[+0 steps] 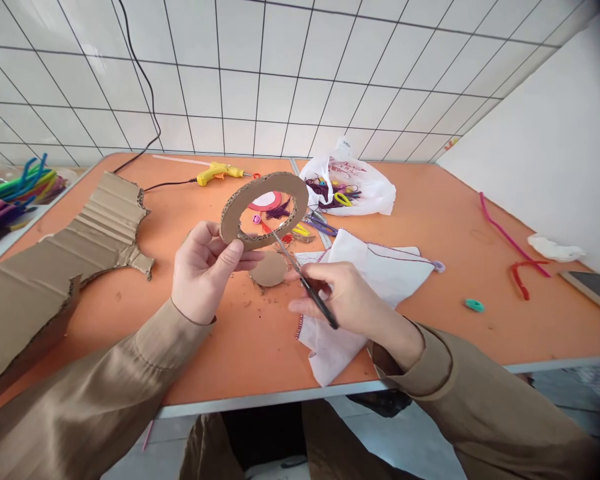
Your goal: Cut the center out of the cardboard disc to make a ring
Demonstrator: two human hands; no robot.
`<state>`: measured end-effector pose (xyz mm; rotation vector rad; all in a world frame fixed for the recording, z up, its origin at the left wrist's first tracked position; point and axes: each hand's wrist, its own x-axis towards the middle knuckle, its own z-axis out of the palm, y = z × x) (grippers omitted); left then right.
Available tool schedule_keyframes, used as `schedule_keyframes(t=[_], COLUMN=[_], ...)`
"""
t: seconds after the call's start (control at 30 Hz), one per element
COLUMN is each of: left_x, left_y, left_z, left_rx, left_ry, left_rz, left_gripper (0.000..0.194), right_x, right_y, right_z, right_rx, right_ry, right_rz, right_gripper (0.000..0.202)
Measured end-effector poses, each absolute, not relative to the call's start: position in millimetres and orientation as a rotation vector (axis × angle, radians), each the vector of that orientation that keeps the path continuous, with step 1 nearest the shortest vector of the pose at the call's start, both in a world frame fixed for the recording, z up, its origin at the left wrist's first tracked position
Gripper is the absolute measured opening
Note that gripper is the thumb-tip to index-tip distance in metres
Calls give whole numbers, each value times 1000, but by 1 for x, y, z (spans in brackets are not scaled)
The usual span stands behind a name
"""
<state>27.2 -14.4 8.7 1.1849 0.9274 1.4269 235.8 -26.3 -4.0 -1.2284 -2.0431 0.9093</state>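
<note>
A flat cardboard ring [231, 212] with rough edges is held up and tilted above the table. My left hand [205, 267] pinches its lower left side between thumb and fingers. My right hand [337, 293] is closed on scissors with black handles [321, 305], whose blade tip reaches the ring's inner lower edge. On the table just below lies a small round cardboard piece [269, 269] with brown scraps around it. White cloth [380, 267] with dark red stitched edges lies under and beyond my right hand.
Torn cardboard [25, 300] covers the left side. A yellow glue gun [220, 173] with a black cord and a white plastic bag [375, 190] stand at the back. Pipe cleaners [513, 233] and a green coil [475, 305] lie right.
</note>
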Motion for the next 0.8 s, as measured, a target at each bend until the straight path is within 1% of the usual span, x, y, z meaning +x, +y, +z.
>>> schedule_keyframes(t=[0.07,0.13,0.3,0.4,0.5,0.57,0.67,0.8], left_x=[28,28,31,32,31,30,28,26], left_y=[-15,-17,-23,-24,-23,-21,-18,-17], left_z=[9,9,10,10,10,11,11,11], left_rx=[1187,1200,1222,1220,1200,1184,1171,1179], left_ry=[907,914,923,924,956,985,1011,1016], left_rz=[1417,1412,1420,1425,1458,1474,1477,1489], left_gripper=[26,26,26,26,27,28,29,27], right_x=[237,238,236,235,234,233,232,231], right_y=[-26,-27,-29,-30,-32,-34,-34,-31], right_z=[-2,-2,-13,-17,-14,-12,-13,-13], right_rx=[-1056,-888,-556,-492,-538,-590,-702,-906], right_ry=[-1877,-1709,-1444,-1363,-1414,-1458,-1476,-1346], right_rz=[1376,1674,2011,2090,2022,1913,1589,1086], right_gripper=[45,54,59,60,54,51,43,22])
